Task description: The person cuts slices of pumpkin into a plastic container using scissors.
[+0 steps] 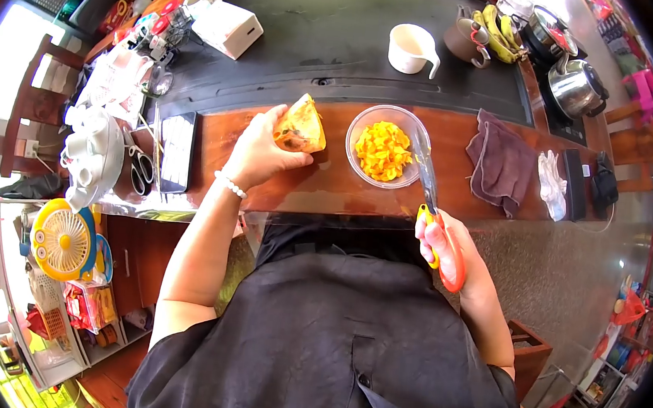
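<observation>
My left hand (261, 148), a beaded bracelet at its wrist, grips a yellow-orange wedge (306, 128) with brownish patches, which looks like pumpkin, just above the table's front strip. To its right stands a clear round plastic bowl (351, 159) holding many small orange-yellow pieces (383, 153). A pair of kitchen scissors (428, 180) with red and yellow handles is in my right hand (447, 246). Its blades point away from me over the bowl's right rim, looking nearly together; whether they touch the rim I cannot tell.
A brown cloth (497, 164) lies right of the bowl, beside a white glove-like cloth (552, 185). Behind stand a white cup (412, 50), a brown pot (465, 41), bananas (497, 32) and a metal kettle (577, 88). On the left are black scissors (139, 168), a tablet-like slab (177, 150) and a tissue box (233, 31).
</observation>
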The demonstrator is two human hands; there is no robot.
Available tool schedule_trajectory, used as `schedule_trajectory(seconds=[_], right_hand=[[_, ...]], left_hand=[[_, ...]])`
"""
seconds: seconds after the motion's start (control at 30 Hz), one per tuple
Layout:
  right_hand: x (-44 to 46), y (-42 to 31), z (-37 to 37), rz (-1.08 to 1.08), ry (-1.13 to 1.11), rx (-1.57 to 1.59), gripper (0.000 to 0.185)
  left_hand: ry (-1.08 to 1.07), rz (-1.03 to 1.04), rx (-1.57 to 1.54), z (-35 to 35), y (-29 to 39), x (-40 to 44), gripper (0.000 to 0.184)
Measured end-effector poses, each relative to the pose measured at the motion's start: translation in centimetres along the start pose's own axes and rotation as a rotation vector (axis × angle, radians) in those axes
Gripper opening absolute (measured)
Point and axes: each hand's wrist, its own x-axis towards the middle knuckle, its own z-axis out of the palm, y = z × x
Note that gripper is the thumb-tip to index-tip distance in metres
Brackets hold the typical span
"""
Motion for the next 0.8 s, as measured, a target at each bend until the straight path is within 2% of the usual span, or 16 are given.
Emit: schedule_trajectory(seconds=[0.1, 0.17, 0.2, 0.27, 0.33, 0.4, 0.5, 0.63, 0.73, 0.77, 0.8], right_hand=[[0.0, -0.4, 0.1, 0.003, -0.021, -0.074, 0.047], [0.0, -0.8, 0.4, -0.030, 0.013, -0.216, 0.047], [0.0, -0.8, 0.5, -0.036, 0.015, -0.211, 0.047], [-0.1, -0.6, 0.4, -0.066, -0.018, -0.268, 0.046], [-0.1, -0.5, 0.8, -0.090, 0.005, -0.258, 0.049], [-0.2, -0.6, 0.9, -0.117, 0.028, -0.249, 0.052], [-0.5, -1.6, 0.9, -0.024, 0.022, -0.464, 0.074], [-0.8, -1.8, 0.3, 0.082, -0.039, -0.428, 0.080], [-0.9, -2.3, 0.1, 0.142, -0.102, -0.384, 0.082], [-0.9, -3.1, 0.0, 0.194, -0.160, -0.495, 0.070], [-0.8, -3.0, 0.0, 0.193, -0.156, -0.491, 0.070]], left_hand=[[0.015, -0.031, 0.091, 0.2, 1.0, -0.9, 0.091], [0.056, -0.069, -0.243, 0.6, 0.6, -1.3, 0.083], [0.054, -0.064, -0.237, 0.4, 1.5, -1.7, 0.083], [0.146, -0.061, -0.652, -0.3, 5.1, -2.9, 0.087], [0.175, -0.027, -0.610, -0.2, 7.0, -3.4, 0.087], [0.253, 0.093, -0.592, 0.5, 7.8, -3.3, 0.086], [0.314, 0.191, -0.380, 1.8, 9.1, -3.2, 0.087], [0.326, 0.258, -0.241, 2.9, 10.8, -3.1, 0.088], [0.312, 0.274, -0.208, 3.5, 12.2, -3.1, 0.087], [0.305, 0.278, -0.208, 3.8, 12.4, -3.0, 0.087], [0.316, 0.295, -0.184, 4.0, 12.7, -2.9, 0.087]])
